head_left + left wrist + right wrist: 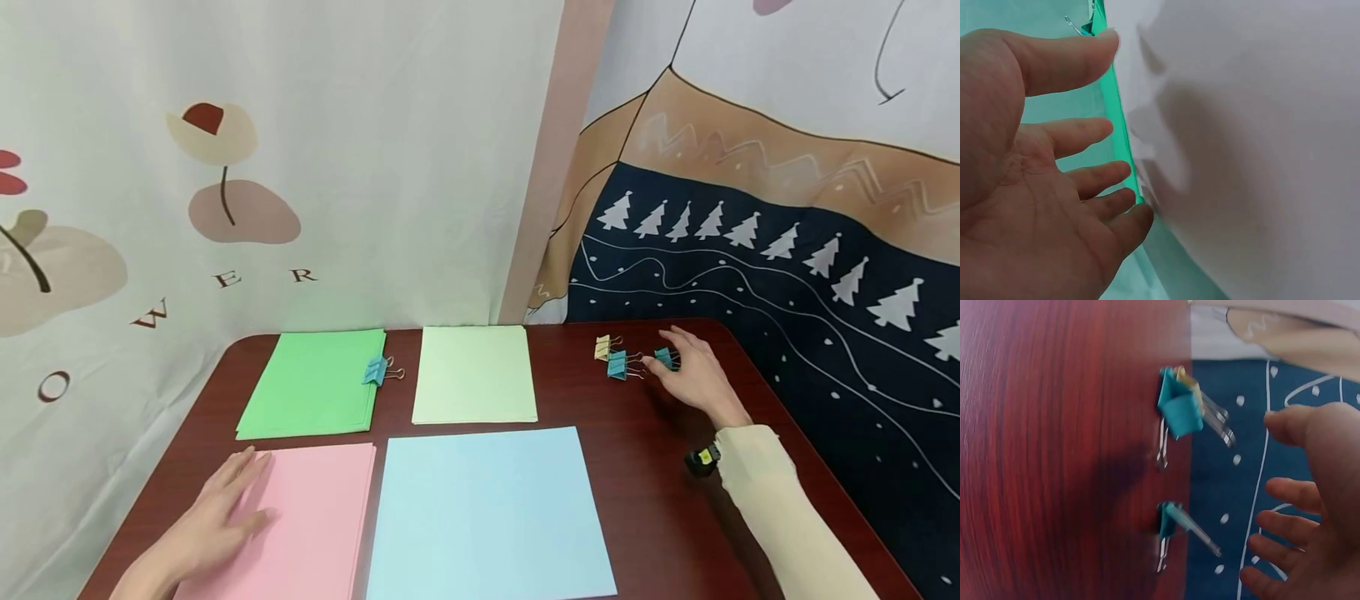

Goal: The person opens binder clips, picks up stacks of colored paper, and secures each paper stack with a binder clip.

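My left hand lies over the left side of a stack of pink paper, its fingers relaxed and spread. In the left wrist view the palm and fingertips show beside the stack's edge, holding nothing. At the far right of the table my right hand reaches around a teal binder clip, thumb and fingers apart. The right wrist view shows a gap between that hand and the same clip. Just left of it stand another teal binder clip and a yellow binder clip, close together.
A green paper stack with a blue binder clip on its right edge lies at the back left. Pale green paper sits beside it, with light blue paper in front. Printed curtains hang behind the dark red table.
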Demonstrator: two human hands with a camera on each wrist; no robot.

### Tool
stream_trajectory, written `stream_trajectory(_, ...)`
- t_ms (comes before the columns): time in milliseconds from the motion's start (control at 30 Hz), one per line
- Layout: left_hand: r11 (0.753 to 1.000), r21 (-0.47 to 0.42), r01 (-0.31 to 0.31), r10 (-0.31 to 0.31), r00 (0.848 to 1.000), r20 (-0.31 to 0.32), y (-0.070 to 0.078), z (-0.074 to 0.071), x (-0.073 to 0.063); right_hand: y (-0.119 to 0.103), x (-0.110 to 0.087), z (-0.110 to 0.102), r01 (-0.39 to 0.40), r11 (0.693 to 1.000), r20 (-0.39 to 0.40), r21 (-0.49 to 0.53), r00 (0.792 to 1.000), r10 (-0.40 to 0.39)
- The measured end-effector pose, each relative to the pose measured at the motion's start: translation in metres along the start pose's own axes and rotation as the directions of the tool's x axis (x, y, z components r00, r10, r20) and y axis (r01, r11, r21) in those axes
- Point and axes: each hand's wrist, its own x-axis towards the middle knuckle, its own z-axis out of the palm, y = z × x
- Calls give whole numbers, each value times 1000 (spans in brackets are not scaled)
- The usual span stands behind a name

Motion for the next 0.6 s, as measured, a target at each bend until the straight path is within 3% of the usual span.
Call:
stream_trajectory(133, 998, 58, -33, 35, 999, -30, -4, 3, -3, 11, 5, -2, -48, 999, 17, 18, 999, 48)
stream_trajectory(433, 998, 63, -27, 29, 999, -33, -8, 4, -7, 31, 14, -2, -177, 983, 103, 46, 980, 171)
stream_trajectory(600, 997, 59, -56, 58, 997, -43, -9, 4, -5, 43, 15, 0, -219, 976, 71, 17, 974, 217)
